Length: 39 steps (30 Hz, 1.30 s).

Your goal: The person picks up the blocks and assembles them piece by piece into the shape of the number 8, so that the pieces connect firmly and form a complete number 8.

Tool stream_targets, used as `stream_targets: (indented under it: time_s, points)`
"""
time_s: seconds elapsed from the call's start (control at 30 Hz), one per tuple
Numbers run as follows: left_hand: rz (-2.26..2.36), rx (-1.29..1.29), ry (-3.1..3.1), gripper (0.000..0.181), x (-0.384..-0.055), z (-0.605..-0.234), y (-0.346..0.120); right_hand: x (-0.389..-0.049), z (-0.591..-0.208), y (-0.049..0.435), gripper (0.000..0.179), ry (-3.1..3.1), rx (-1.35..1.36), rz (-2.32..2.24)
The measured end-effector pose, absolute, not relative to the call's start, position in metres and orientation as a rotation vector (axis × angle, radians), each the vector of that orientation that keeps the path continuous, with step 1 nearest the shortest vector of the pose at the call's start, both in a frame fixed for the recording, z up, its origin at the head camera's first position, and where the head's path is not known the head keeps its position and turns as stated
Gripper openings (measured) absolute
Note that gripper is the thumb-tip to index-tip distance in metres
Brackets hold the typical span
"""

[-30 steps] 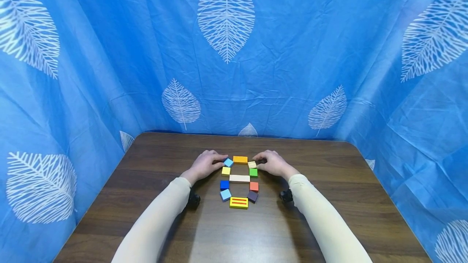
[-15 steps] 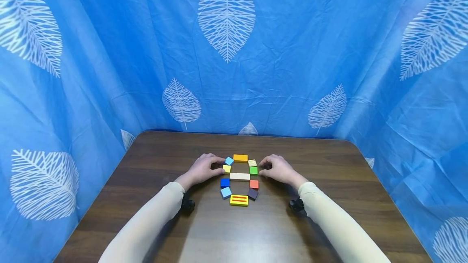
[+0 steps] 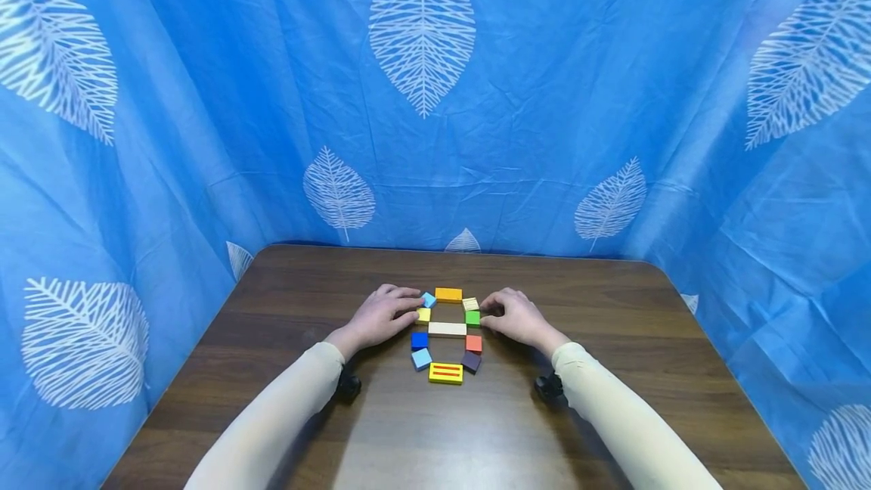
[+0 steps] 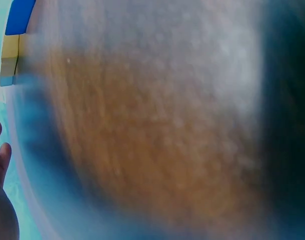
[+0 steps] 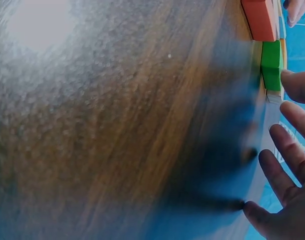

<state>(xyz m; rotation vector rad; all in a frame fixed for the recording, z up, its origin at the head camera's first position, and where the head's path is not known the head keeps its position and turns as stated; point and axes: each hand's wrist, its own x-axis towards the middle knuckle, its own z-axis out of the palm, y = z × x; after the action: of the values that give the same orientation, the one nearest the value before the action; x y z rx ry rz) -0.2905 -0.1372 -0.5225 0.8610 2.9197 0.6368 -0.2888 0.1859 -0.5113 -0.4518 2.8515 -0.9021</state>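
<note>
Wooden blocks lie on the table in a closed outline with a bar across the middle. My left hand (image 3: pixel 378 317) is at the outline's upper left, fingers over the edge of a light blue block (image 3: pixel 429 299) and thumb at a yellow block (image 3: pixel 424 316). It seems to touch them without gripping. My right hand (image 3: pixel 520 316) is at the upper right, fingers spread in the right wrist view, thumb beside a green block (image 5: pixel 271 65). Near its fingertips is a pale wooden block (image 3: pixel 470 304). An orange block (image 3: pixel 448 295) tops the outline, and a cream bar (image 3: pixel 447 330) crosses it.
Below the bar are a blue block (image 3: pixel 419 340), a red-orange block (image 3: pixel 473 343), another light blue block (image 3: pixel 421 358), a dark purple block (image 3: pixel 471 361) and a yellow block with red stripes (image 3: pixel 445 373). A blue curtain (image 3: pixel 476 172) hangs behind the brown table (image 3: pixel 578 429).
My left hand drew back from the light blue block, then its fingers reached over it again. My right hand moved away from the pale block and now hovers beside the green one.
</note>
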Motion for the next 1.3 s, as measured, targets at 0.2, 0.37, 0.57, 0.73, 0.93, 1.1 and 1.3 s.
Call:
stream_targets:
  time_s: [0.2,0.37,0.57,0.73,0.93,1.1,1.3]
  points:
    - [0.579,0.884,2.924,0.042,-0.2879,-0.5229,-0.1381,-0.2855,-0.5116,0.1869,0.039,2.850,-0.490,-0.852]
    - [0.570,0.880,2.926,0.044,-0.2870,-0.5244,-0.1385,-0.2823,-0.5104,0.1869,0.044,2.863,-0.533,-0.748]
    - [0.571,0.839,2.924,0.046,-0.2863,-0.5257,-0.1385,-0.2813,-0.5109,0.1864,0.046,2.884,-0.571,-0.694]
    - [0.576,0.806,2.924,0.047,-0.2852,-0.5262,-0.1383,-0.2815,-0.5118,0.1857,0.047,2.874,-0.558,-0.693]
    - [0.608,0.796,2.928,0.048,-0.2842,-0.5262,-0.1392,-0.2813,-0.5128,0.1856,0.048,2.858,-0.533,-0.716]
    - [0.624,0.780,2.928,0.049,-0.2840,-0.5244,-0.1428,-0.2817,-0.5125,0.1865,0.048,2.851,-0.534,-0.765]
    - [0.632,0.758,2.936,0.051,-0.2819,-0.5217,-0.1467,-0.2823,-0.5132,0.1914,0.051,2.861,-0.558,-0.810]
